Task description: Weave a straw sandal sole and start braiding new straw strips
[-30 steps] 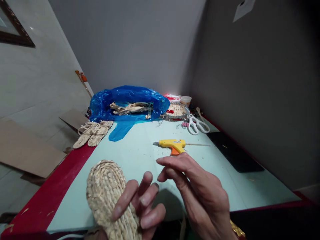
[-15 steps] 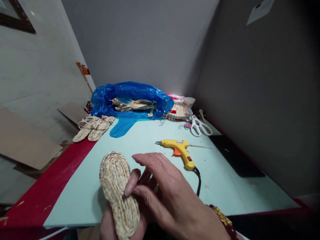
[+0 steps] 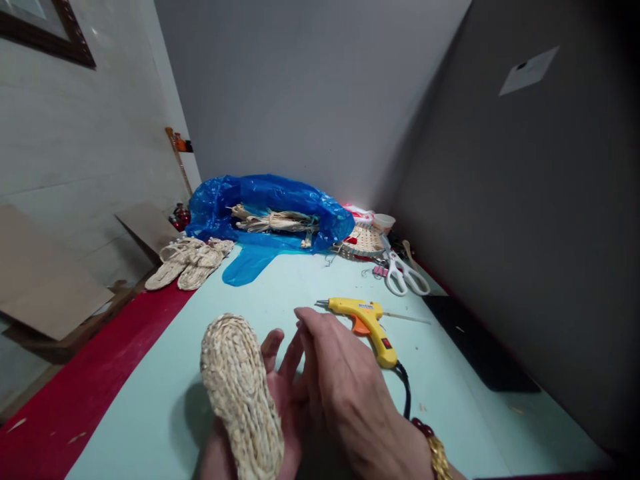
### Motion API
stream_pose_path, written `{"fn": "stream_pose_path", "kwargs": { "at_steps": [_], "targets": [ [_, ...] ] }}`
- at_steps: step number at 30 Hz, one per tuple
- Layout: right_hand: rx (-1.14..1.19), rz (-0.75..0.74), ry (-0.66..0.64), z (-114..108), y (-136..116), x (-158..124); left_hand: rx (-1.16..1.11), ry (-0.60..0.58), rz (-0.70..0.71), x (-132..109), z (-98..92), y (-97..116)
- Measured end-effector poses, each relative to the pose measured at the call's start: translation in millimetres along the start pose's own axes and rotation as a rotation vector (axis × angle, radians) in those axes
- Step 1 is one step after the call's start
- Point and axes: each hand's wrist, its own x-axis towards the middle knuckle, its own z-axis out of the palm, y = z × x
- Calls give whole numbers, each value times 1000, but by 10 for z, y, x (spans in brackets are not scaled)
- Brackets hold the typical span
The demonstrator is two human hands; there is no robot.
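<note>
A woven straw sole stands on edge over the near part of the pale green table top. My left hand holds it from underneath, palm up, fingers reaching up beside it. My right hand lies over the left hand's fingers with its own fingers together and stretched forward; it holds nothing that I can see. A beaded bracelet shows on the right wrist. A yellow glue gun lies just beyond my right hand, its black cord running back toward me.
At the far end, a blue plastic bag holds straw bundles. A pair of finished straw sandals lies at the left edge. White scissors, a woven piece and a small cup sit at the back right. A black pad lies along the right wall.
My right hand came down from above the glue gun and now rests on my left hand's fingers. The sole turned more upright and the view shifted slightly left.
</note>
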Motion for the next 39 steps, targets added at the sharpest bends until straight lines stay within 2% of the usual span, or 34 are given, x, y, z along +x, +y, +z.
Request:
{"fn": "stream_pose_path", "kwargs": {
  "at_steps": [3,4,6,9,14,19,23,29,33,39],
  "targets": [
    [305,298,40,97,39,-47,-324,-465,-91,153,4,107],
    [412,406,39,122,53,-52,-373,-556,-61,208,1,141],
    [587,544,26,153,80,-36,-413,-690,-5,310,-7,193],
    [702,609,37,159,117,45,-422,-804,29,411,-14,236],
    [693,652,30,137,130,209,-373,-778,73,401,62,314],
    [651,627,46,158,107,293,-331,-670,48,319,209,404],
    [634,658,32,164,135,279,-329,-585,11,293,255,356],
    [743,743,79,75,256,224,-378,-621,-59,235,294,267],
    [747,666,-11,-9,389,252,-403,-652,-69,310,332,336],
    [676,451,-127,-144,584,430,-437,-682,-108,439,487,540]
  ]
}}
